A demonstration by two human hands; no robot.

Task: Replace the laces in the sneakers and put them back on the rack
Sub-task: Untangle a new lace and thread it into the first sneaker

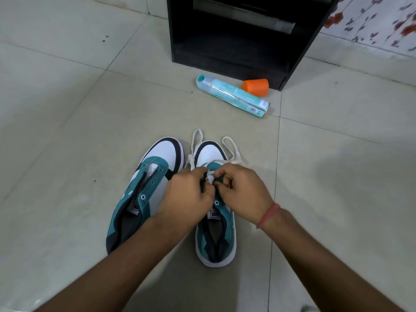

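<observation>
Two teal, white and black sneakers stand side by side on the tiled floor, toes pointing away from me. The left sneaker (144, 194) has bare eyelets and no lace. Over the right sneaker (216, 235) both my hands meet at the front eyelets. My left hand (186, 197) and my right hand (243, 192) each pinch the white lace (231, 147) at the eyelet rows. Two loops of that lace lie on the floor on either side of the white toe. The fingertips hide the exact eyelets.
A black rack (236, 37) with open shelves stands ahead on the floor. In front of it lie a teal spray can (234, 95) on its side and an orange cap (255, 86). A floral wall (378, 21) is at the far right.
</observation>
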